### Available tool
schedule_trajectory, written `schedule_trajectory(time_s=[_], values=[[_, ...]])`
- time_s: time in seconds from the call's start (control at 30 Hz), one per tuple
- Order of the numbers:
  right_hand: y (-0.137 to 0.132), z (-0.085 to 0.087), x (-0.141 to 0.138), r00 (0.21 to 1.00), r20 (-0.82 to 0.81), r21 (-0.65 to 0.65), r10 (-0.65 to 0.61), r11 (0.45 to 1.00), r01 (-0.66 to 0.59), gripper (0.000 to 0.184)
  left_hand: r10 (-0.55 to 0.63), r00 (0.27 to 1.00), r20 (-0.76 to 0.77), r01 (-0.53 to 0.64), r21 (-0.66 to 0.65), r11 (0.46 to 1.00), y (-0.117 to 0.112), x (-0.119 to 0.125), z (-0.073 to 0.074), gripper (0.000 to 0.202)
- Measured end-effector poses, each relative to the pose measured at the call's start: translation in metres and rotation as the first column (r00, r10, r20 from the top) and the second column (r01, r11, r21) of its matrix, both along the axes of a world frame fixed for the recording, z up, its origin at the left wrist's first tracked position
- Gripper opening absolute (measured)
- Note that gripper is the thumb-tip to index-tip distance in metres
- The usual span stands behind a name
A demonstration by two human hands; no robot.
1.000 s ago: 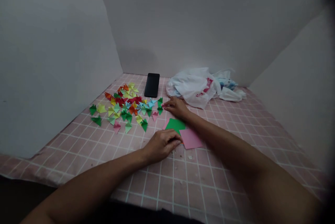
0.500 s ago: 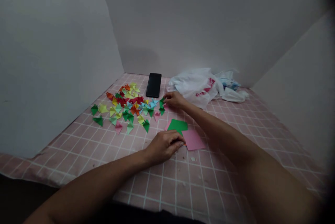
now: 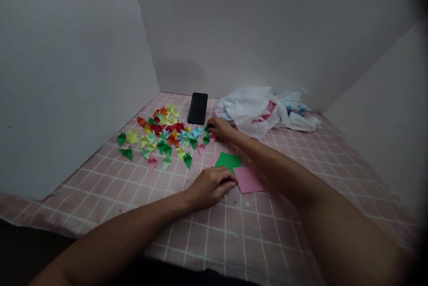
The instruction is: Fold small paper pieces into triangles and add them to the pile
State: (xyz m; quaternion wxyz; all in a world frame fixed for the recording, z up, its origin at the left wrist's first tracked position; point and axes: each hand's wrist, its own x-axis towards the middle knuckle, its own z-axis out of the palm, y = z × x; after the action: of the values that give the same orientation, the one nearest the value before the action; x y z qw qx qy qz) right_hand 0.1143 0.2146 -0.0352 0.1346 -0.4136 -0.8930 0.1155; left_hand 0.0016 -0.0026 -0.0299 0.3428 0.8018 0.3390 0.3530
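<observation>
The right hand (image 3: 222,128) makes a narrow grip at small green folded paper triangles (image 3: 206,138), any hold unclear; the left hand (image 3: 210,188), loosely curled, rests against a green paper square (image 3: 228,161) touching a pink paper square (image 3: 248,180).

Mat (image 3: 234,241): pink, with thin white lines that make little squares
Folded paper bits (image 3: 163,136): red, orange, yellow, green, light blue and pink, all mixed up
Big paper square (image 3: 228,162): bright green
Other paper square (image 3: 248,180): soft pink
Phone (image 3: 197,108): black
Plastic bag (image 3: 244,109): white with red marks
Walls (image 3: 67,76): pale grey
</observation>
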Motion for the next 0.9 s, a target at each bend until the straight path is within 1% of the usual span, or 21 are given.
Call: schedule_trajectory(time_s=[0.33, 0.43, 0.53, 0.6, 0.7, 0.8, 0.87, 0.9], values=[[0.001, 0.004, 0.001, 0.999, -0.001, -0.016, 0.033, 0.999, -0.033, 0.017, 0.0, 1.0, 0.001, 0.0, 0.003, 1.0, 0.003, 0.0, -0.001, 0.013], [0.001, 0.011, 0.001, 0.998, 0.005, -0.041, 0.057, 0.998, -0.056, 0.019, 0.004, 1.0, -0.006, -0.004, 0.005, 1.0, 0.004, 0.0, -0.002, 0.013], [-0.005, 0.024, 0.003, 0.999, 0.0, -0.049, 0.054, 0.997, -0.054, 0.027, 0.008, 1.0, -0.007, -0.008, 0.019, 1.0, 0.005, -0.001, -0.002, 0.012], [-0.015, 0.034, 0.008, 0.999, -0.023, -0.023, 0.024, 0.999, -0.025, 0.031, 0.011, 1.0, -0.008, -0.011, 0.03, 0.999, 0.004, -0.001, -0.002, 0.011], [-0.037, 0.051, 0.021, 0.996, -0.084, 0.045, -0.031, 0.998, 0.035, 0.032, 0.006, 1.0, -0.01, -0.006, 0.038, 0.999, 0.004, 0.0, -0.002, 0.011], [-0.067, 0.07, 0.044, 0.987, -0.146, 0.116, -0.065, 0.99, 0.082, 0.024, 0.012, 1.0, 0.004, -0.012, 0.05, 0.999, 0.006, -0.001, -0.001, 0.012], [-0.091, 0.084, 0.062, 0.975, -0.205, 0.167, -0.082, 0.979, 0.117, 0.022, 0.055, 0.997, 0.047, -0.059, 0.077, 0.995, 0.009, -0.003, 0.005, 0.012], [-0.105, 0.093, 0.071, 0.953, -0.296, 0.198, -0.061, 0.972, 0.124, 0.02, 0.107, 0.991, 0.083, -0.114, 0.094, 0.989, 0.01, -0.006, 0.01, 0.012]])
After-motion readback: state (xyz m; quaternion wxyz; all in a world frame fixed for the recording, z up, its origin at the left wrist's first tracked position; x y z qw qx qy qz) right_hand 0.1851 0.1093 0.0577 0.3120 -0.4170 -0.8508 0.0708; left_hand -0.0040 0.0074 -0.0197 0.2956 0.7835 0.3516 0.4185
